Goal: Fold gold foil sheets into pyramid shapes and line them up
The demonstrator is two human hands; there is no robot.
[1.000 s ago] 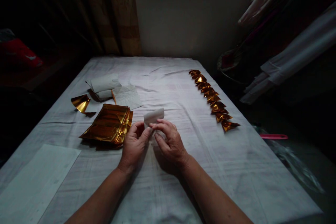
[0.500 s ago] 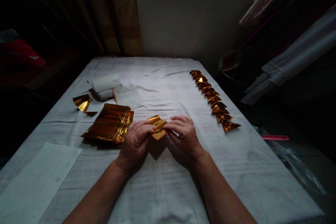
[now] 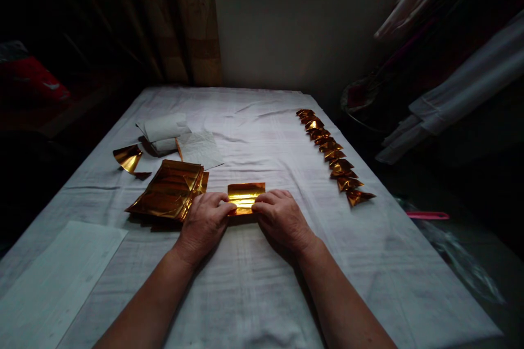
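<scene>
A small sheet of gold foil paper (image 3: 246, 194), creased across its width, lies low over the cloth between my hands. My left hand (image 3: 206, 222) pinches its left edge between thumb and fingers. At the right edge, my right hand (image 3: 281, 218) grips the same sheet, fingers closed. Just left of my left hand sits a thick stack of gold foil sheets (image 3: 170, 191). Along the table's right side runs a row of folded gold foil pieces (image 3: 329, 147) with pointed ends.
The table (image 3: 262, 120) wears a white cloth. Pale paper pieces (image 3: 166, 128) and a curled gold scrap (image 3: 129, 158) lie at the back left. A white sheet (image 3: 65, 278) rests at the front left. Hanging clothes (image 3: 462, 87) and a pink handle (image 3: 428, 215) are off the right edge.
The gold foil sheet was tilted and partly folded in my fingers; now it is lower, level and spread wider, with both hands at its ends.
</scene>
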